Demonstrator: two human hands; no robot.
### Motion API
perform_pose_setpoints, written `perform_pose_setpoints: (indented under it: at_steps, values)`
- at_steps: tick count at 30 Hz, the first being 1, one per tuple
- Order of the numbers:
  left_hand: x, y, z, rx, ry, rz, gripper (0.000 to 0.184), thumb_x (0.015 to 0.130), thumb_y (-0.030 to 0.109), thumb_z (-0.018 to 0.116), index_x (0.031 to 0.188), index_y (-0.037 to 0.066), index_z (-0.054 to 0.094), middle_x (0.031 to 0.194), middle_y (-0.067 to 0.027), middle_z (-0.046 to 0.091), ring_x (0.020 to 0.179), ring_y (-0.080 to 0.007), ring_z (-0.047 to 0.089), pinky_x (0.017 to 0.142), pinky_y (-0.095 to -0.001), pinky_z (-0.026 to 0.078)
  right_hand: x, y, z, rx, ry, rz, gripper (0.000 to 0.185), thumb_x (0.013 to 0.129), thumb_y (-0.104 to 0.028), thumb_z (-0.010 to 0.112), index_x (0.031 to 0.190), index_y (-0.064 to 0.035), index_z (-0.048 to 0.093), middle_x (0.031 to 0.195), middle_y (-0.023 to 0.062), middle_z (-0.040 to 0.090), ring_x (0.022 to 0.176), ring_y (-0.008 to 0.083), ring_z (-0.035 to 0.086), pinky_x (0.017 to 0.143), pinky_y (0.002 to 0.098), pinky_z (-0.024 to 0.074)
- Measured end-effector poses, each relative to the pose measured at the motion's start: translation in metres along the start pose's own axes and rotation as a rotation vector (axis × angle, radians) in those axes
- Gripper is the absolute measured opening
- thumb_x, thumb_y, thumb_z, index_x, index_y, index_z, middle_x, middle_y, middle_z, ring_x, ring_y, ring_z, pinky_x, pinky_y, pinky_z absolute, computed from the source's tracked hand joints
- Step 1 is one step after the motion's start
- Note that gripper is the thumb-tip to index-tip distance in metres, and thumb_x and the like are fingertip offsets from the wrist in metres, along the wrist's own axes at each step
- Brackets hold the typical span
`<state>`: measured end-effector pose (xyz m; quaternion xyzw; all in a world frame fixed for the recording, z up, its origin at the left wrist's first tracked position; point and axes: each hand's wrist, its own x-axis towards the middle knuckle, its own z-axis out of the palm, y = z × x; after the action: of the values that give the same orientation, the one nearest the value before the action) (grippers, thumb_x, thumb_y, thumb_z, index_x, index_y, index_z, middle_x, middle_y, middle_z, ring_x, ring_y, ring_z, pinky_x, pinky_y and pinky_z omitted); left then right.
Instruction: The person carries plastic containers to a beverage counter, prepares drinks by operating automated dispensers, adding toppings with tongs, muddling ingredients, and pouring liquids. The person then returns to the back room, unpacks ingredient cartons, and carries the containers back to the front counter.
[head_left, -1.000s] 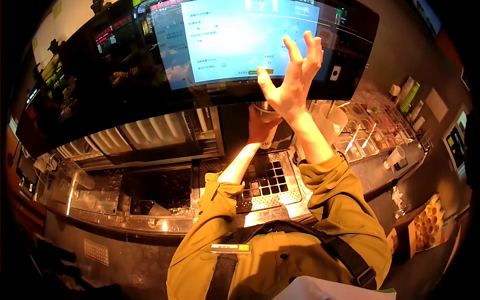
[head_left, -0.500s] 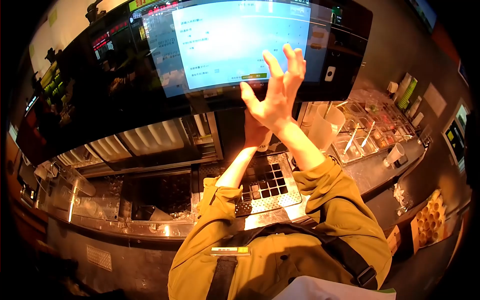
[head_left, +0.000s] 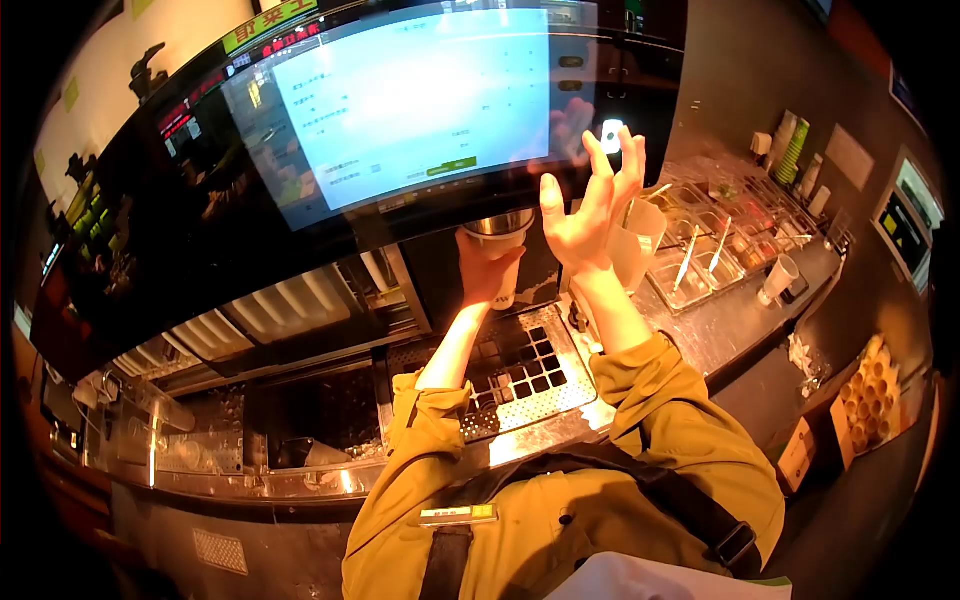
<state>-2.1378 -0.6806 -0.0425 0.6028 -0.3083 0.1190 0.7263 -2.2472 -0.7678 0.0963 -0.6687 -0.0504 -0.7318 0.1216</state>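
My left hand (head_left: 484,268) is wrapped round a pale cup (head_left: 507,284) with dark print near its base. It holds the cup upright under the lower edge of a black machine with a lit touchscreen (head_left: 420,100). A shiny metal piece (head_left: 500,224) sits at the cup's mouth; whether they touch I cannot tell. My right hand (head_left: 592,222) is raised with fingers spread, holding nothing, just below a glowing white button (head_left: 611,137) on the machine's panel. Behind that hand stands a translucent pitcher (head_left: 640,245).
A perforated drip tray (head_left: 535,405) lies below my hands. To the right are topping containers (head_left: 690,270) with white-handled spoons and a small cup (head_left: 780,278) on the counter. Upright white containers (head_left: 290,315) line the left, beside a dark sink-like well (head_left: 310,410). A cardboard box (head_left: 797,455) stands lower right.
My right hand has moved right and down, from in front of the screen to near the panel button. The cup in my left hand, mostly hidden before, now shows. The view has shifted right.
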Motion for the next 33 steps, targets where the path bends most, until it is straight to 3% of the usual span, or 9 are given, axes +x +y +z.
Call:
perform_pose_setpoints:
  at_steps: [3, 5, 9, 16, 20, 25, 28, 31, 33]
  values:
    - [0.0, -0.004, 0.001, -0.118, 0.004, -0.007, 0.076, 0.056, 0.006, 0.077, 0.115, 0.002, 0.028, 0.112, -0.0141, 0.046, 0.1, -0.0225, 0.05, 0.082, -0.0331, 0.045, 0.007, 0.008, 0.0, -0.186, -0.094, -0.031, 0.052, 0.073, -0.036, 0.06, 0.113, -0.0042, 0.05, 0.127, 0.0195, 0.03, 0.122, 0.0378, 0.021, 0.098, 0.0529, 0.0165]
    - [-0.002, 0.002, 0.002, 0.017, 0.082, 0.08, 0.079, 0.054, 0.014, 0.08, 0.116, 0.001, 0.032, 0.11, -0.0141, 0.049, 0.1, -0.0232, 0.048, 0.086, -0.0329, 0.04, 0.011, 0.009, -0.008, -0.127, -0.034, -0.053, 0.052, 0.074, -0.039, 0.06, 0.111, -0.0033, 0.052, 0.125, 0.0191, 0.034, 0.121, 0.0374, 0.024, 0.098, 0.052, 0.0178]
    - [-0.004, -0.009, 0.002, -0.049, 0.092, 0.051, 0.088, 0.052, 0.018, 0.081, 0.121, 0.002, 0.028, 0.111, -0.0149, 0.048, 0.102, -0.0239, 0.047, 0.087, -0.0332, 0.039, 0.006, 0.012, -0.034, 0.067, 0.093, -0.012, 0.043, 0.075, -0.026, 0.059, 0.109, -0.0027, 0.05, 0.122, 0.0178, 0.038, 0.118, 0.0363, 0.029, 0.098, 0.0484, 0.0215]
    - [-0.038, 0.004, 0.002, 0.126, 0.203, -0.039, 0.103, 0.054, 0.009, 0.079, 0.134, 0.012, 0.014, 0.118, -0.0156, 0.041, 0.108, -0.0266, 0.044, 0.088, -0.0355, 0.041, -0.011, 0.029, -0.061, -0.027, -0.125, 0.007, 0.036, 0.075, -0.016, 0.055, 0.108, -0.0019, 0.049, 0.121, 0.0128, 0.044, 0.118, 0.0314, 0.034, 0.098, 0.0436, 0.0236]
    - [-0.067, 0.001, -0.003, 0.252, 0.333, -0.041, 0.106, 0.052, 0.005, 0.079, 0.135, 0.01, 0.013, 0.12, -0.0137, 0.035, 0.107, -0.0267, 0.044, 0.089, -0.0362, 0.04, -0.007, 0.029, -0.038, 0.159, -0.152, -0.115, 0.035, 0.073, -0.017, 0.055, 0.104, -0.0033, 0.051, 0.116, 0.0121, 0.05, 0.118, 0.031, 0.034, 0.1, 0.044, 0.0204]
    - [-0.107, 0.029, -0.044, 0.12, 0.401, -0.031, 0.107, 0.053, 0.007, 0.079, 0.133, 0.001, 0.008, 0.114, -0.0141, 0.042, 0.102, -0.024, 0.046, 0.089, -0.0347, 0.039, 0.003, -0.002, 0.004, 0.254, -0.124, -0.121, 0.03, 0.067, -0.013, 0.061, 0.093, -0.0047, 0.051, 0.121, 0.0136, 0.046, 0.119, 0.0329, 0.032, 0.099, 0.0474, 0.0187]
    - [-0.132, 0.055, -0.079, 0.37, 0.486, 0.033, 0.106, 0.054, 0.007, 0.078, 0.134, 0.002, 0.009, 0.123, -0.0144, 0.031, 0.109, -0.023, 0.039, 0.094, -0.0339, 0.034, -0.005, -0.027, 0.019, 0.196, -0.116, -0.055, 0.023, 0.068, -0.014, 0.059, 0.087, -0.0058, 0.048, 0.125, 0.0153, 0.043, 0.123, 0.0319, 0.025, 0.101, 0.0475, 0.0122]
    - [-0.158, 0.078, -0.123, 0.381, 0.55, 0.039, 0.106, 0.053, 0.011, 0.08, 0.134, 0.001, 0.011, 0.132, -0.0138, 0.022, 0.118, -0.0241, 0.029, 0.1, -0.0347, 0.024, -0.036, -0.081, 0.006, 0.53, -0.377, -0.199, 0.011, 0.064, -0.017, 0.061, 0.067, -0.0088, 0.053, 0.1, 0.0092, 0.058, 0.107, 0.0294, 0.047, 0.103, 0.0445, 0.0126]
    - [-0.174, 0.094, -0.154, 0.319, 0.585, 0.027, 0.106, 0.053, 0.01, 0.08, 0.134, 0.002, 0.012, 0.135, -0.0132, 0.019, 0.121, -0.0247, 0.027, 0.102, -0.0352, 0.021, -0.074, -0.113, -0.002, 0.655, -0.417, -0.266, 0.013, 0.068, -0.02, 0.059, 0.07, -0.0079, 0.054, 0.1, 0.0104, 0.059, 0.102, 0.0273, 0.052, 0.103, 0.0445, 0.015]
